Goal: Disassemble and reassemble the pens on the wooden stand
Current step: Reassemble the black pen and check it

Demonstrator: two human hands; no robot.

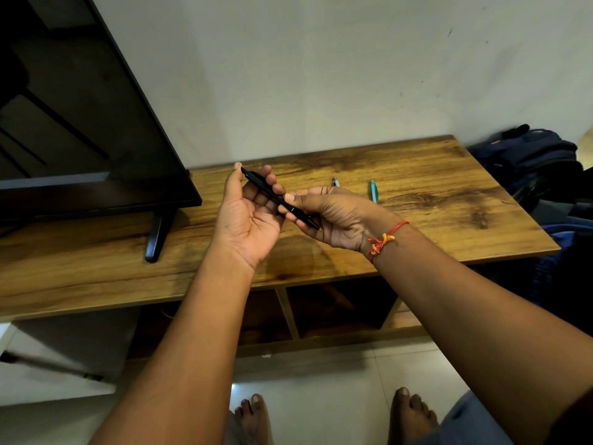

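1. Just above the tabletop (417, 175) of the wooden stand (337, 319), both hands hold one black pen (260, 184), which slants from upper left down to lower right, clear of the wood.
2. The left hand (250, 216) lies palm up; its thumb rests by the pen's upper end and its fingers (272, 180) curl round the barrel.
3. The right hand (330, 216) pinches the lower barrel between thumb and fingers, with the tip poking out over the palm. A red thread (383, 239) circles that wrist.
4. A white pen (335, 181) and a teal pen (373, 189) lie on the tabletop behind the right hand, near each other but apart.
5. A television (80, 123) stands on the tabletop's left part, and a backpack (529, 159) sits past the right edge.
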